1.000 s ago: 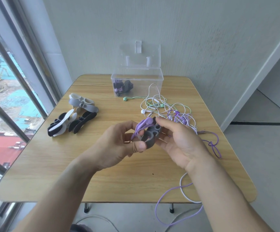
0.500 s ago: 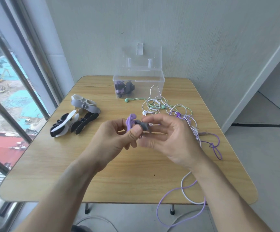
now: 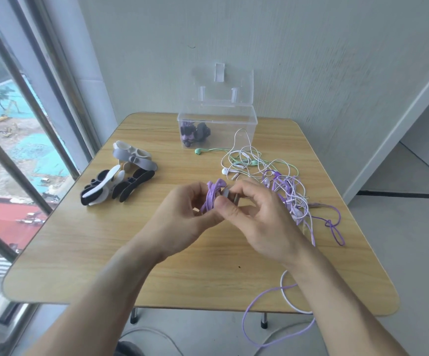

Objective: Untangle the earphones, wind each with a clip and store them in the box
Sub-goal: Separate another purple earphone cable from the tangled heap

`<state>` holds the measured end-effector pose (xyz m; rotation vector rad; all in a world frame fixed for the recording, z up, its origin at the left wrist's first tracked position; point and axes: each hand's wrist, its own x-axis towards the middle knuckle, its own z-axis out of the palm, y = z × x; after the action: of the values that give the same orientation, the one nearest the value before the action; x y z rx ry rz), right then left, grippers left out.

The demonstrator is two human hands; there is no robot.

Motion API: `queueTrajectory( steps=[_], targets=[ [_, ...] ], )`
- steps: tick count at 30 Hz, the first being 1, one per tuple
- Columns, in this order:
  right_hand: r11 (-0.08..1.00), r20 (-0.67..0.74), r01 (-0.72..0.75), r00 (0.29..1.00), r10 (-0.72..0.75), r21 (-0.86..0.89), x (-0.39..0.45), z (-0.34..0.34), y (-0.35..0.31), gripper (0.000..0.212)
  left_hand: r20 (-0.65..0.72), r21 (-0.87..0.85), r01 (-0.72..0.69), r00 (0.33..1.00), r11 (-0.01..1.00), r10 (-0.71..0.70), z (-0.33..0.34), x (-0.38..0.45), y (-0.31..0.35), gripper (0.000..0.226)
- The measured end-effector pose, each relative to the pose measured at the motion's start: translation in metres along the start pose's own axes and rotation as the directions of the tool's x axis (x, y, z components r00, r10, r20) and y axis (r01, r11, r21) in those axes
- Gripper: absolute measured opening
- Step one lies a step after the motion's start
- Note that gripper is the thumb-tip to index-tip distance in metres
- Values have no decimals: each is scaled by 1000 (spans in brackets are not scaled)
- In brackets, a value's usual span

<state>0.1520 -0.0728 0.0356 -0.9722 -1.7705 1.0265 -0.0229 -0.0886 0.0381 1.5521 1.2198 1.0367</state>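
Above the bench (image 3: 85,255), my left hand (image 3: 182,219) pinches the purple earphone bundle (image 3: 212,196); my right hand (image 3: 257,214) pinches the grey clip (image 3: 230,197) against it. I should keep the coil tight while closing the clip, then carry it to the box (image 3: 244,122).

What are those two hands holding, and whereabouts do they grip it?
A small bundle of wound purple earphone cord with a grey clip: the left hand pinches the cord side, the right hand pinches the clip side.

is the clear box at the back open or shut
Open: the clear plastic box's hinged lid stands upright behind it.
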Motion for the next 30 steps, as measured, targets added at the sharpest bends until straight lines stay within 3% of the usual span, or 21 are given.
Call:
queueTrajectory(
  steps=[3,5,9,12,14,16,19,23,26,28,30],
  targets=[
    [972,47,-87,996,78,218,1,-2,-3,25,-6,7,-1,1000,1000,1,-1,1,1,38],
    [955,35,-142,990,138,259,3,-3,-5,28,6,31,-13,1000,999,13,0,0,2,32],
    [954,-120,-216,962,244,210,3,6,-3,23,-14,277,-58,998,959,65,7,-2,-2,33],
    [981,-182,-182,965,190,60,2,9,-2,19,-46,358,-75,994,931,98,15,-4,2,30],
    [988,-145,-123,980,136,98,2,8,-3,8,-116,325,-47,989,944,89,15,-2,5,28],
    [984,-100,-97,989,112,152,1,7,-6,16,-159,255,-18,985,967,60,11,0,8,29],
    [976,-50,-147,986,157,163,0,5,-9,24,-135,193,-16,990,981,42,8,-1,9,22],
    [972,25,-202,979,200,118,2,3,-11,22,-86,201,-48,994,978,66,12,-3,6,30],
    [937,96,-312,949,300,156,3,1,-11,24,-87,241,-52,993,969,75,15,-5,6,36],
    [865,160,-423,905,393,269,1,-1,-11,18,-101,253,-48,992,966,76,17,-6,6,37],
    [791,177,-474,880,440,388,0,-2,-12,28,-97,225,-46,993,973,70,19,-5,6,35]
  ],
)
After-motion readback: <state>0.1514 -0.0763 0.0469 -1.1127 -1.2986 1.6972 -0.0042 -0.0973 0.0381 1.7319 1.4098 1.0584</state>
